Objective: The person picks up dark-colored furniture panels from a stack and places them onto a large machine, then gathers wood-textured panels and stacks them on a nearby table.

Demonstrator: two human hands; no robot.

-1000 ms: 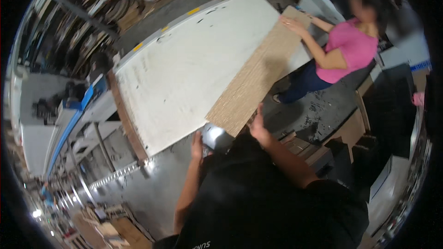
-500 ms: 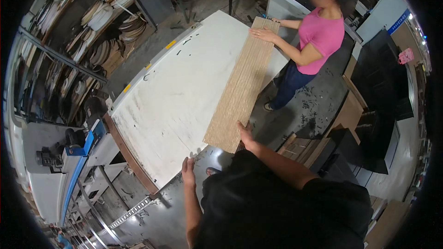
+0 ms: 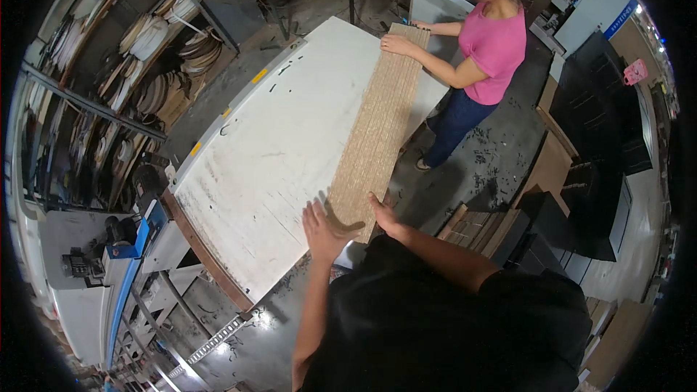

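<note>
A long stack of narrow wood-grain boards (image 3: 374, 131) lies slantwise across the right part of a white tabletop (image 3: 268, 167). My right hand (image 3: 383, 213) grips the stack's near right edge, thumb on top and the other fingers hidden below. At the near left corner, my left hand (image 3: 324, 232) is spread, fingers apart, its thumb reaching toward the end of the boards; whether it touches them I cannot tell. At the far end, a co-worker in a pink top (image 3: 494, 51) has one hand (image 3: 398, 45) on the boards and the other at their far edge.
Shelves with coiled edging strips (image 3: 156, 36) stand at the far left. A machine with a blue rail (image 3: 123, 305) is left of the table. More boards (image 3: 472, 236) are stacked at my right, beside dark panels (image 3: 595, 116). Dark scraps litter the floor.
My left hand has risen and moved right to the near end of the boards, its fingers spreading. My right hand keeps its grip. The whole view has shifted slightly.
</note>
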